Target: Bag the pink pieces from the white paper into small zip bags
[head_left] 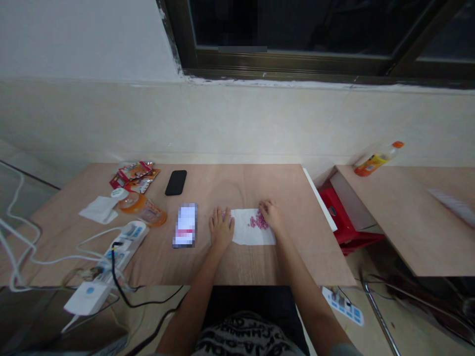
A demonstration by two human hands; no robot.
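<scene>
A white sheet of paper [243, 236] lies on the table, with a cluster of small pink bead-like pieces [256, 222] on its right part. My left hand [221, 228] rests flat over the paper's left end, fingers spread. At the upper right of the cluster is my right hand [270, 215], its fingers curled together and pointing down at the pieces. Whatever those fingertips hold is too small to make out.
Left of my hands lie a lit phone [185, 225], a black phone [175, 183], an orange drink bottle [143, 208], snack packets [135, 175], a tissue [99, 209] and a cabled power strip [129, 242]. A red stool [336, 217] stands between this table and another bearing a bottle [376, 160].
</scene>
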